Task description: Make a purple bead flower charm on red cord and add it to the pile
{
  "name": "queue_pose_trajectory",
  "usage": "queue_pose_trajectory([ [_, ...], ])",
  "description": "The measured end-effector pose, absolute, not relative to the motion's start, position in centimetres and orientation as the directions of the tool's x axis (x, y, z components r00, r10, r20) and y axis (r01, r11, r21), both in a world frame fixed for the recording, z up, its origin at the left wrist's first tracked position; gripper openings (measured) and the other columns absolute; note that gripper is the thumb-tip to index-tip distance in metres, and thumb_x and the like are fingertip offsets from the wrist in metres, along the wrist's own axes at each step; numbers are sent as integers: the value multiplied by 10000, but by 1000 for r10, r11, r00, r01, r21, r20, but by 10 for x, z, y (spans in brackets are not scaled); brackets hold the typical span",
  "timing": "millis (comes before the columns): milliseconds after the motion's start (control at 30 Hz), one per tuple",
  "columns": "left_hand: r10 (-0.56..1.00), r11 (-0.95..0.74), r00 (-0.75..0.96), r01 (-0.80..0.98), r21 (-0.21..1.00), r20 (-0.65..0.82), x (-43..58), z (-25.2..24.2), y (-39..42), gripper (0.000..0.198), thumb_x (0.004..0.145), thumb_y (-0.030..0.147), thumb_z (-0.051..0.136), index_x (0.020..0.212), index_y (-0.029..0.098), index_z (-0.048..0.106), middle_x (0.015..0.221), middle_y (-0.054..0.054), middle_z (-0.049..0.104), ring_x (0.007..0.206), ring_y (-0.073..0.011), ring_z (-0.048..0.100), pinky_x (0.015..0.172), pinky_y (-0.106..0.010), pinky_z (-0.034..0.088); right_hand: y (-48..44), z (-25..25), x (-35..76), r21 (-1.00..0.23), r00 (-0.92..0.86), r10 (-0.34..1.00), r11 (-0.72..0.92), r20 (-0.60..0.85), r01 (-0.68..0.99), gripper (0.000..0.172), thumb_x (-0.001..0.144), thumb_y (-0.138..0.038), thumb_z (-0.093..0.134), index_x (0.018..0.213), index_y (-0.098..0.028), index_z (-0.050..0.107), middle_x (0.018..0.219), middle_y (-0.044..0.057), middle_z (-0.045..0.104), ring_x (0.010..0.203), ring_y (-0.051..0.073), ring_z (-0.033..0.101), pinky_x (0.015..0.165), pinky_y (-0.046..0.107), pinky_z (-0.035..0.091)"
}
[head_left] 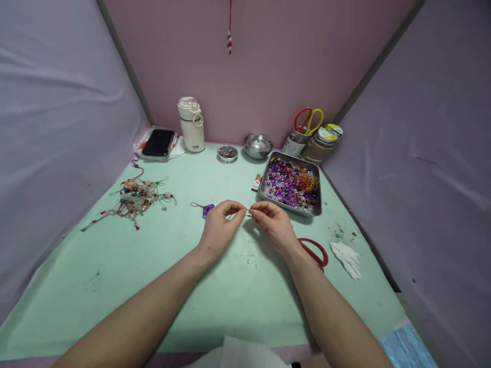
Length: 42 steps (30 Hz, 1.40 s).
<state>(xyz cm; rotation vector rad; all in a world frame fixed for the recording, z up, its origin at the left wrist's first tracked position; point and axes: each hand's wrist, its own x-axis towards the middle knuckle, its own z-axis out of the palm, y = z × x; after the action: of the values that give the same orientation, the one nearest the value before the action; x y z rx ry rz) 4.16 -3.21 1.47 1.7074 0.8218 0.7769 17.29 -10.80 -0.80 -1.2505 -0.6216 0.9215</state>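
Note:
My left hand (221, 225) and my right hand (273, 223) meet over the middle of the green table (161, 266), fingertips pinched almost together. Between them runs a thin red cord (247, 213). The cord leads left past my left hand to a purple bead (208, 209) lying on the table. Both hands are closed in a pinch on the cord. A metal tray (318, 206) of purple, red and dark beads stands just beyond my right hand.
Finished beaded strings (135, 200) lie at the left. Red scissors (316, 252) and white paper scraps (347, 258) lie by my right wrist. At the back stand a white bottle (191, 125), a phone (157, 142), a small tin (227, 153), a metal bowl (258, 145) and jars with scissors (307, 134).

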Motion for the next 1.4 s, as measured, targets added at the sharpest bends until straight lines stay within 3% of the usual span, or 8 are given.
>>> queue_pose_trajectory([
  [300,818,-252,569,220,942,86,40,16,-30,146,794,266,573,797,165,678,834,-58,717,782,-175,651,767,-315,512,-108,-7,172,-982,527,848,48,-56,-181,169,659,-310,773,768,-220,679,756,-9,652,708,136,560,725,304,442],
  [600,824,-168,566,246,955,0,40,17,-30,166,781,288,578,792,164,688,793,-61,716,760,-184,652,718,-308,510,-108,-11,174,-986,521,853,61,-31,-158,125,670,-271,766,764,-238,691,787,-9,674,747,146,585,793,334,452],
  [1400,823,-107,566,248,963,-55,41,19,-29,177,767,308,593,783,157,682,813,-73,715,771,-189,650,714,-312,503,-109,-10,173,-992,516,856,37,-29,-118,131,682,-311,764,764,-243,688,800,2,672,756,158,586,756,332,454],
])
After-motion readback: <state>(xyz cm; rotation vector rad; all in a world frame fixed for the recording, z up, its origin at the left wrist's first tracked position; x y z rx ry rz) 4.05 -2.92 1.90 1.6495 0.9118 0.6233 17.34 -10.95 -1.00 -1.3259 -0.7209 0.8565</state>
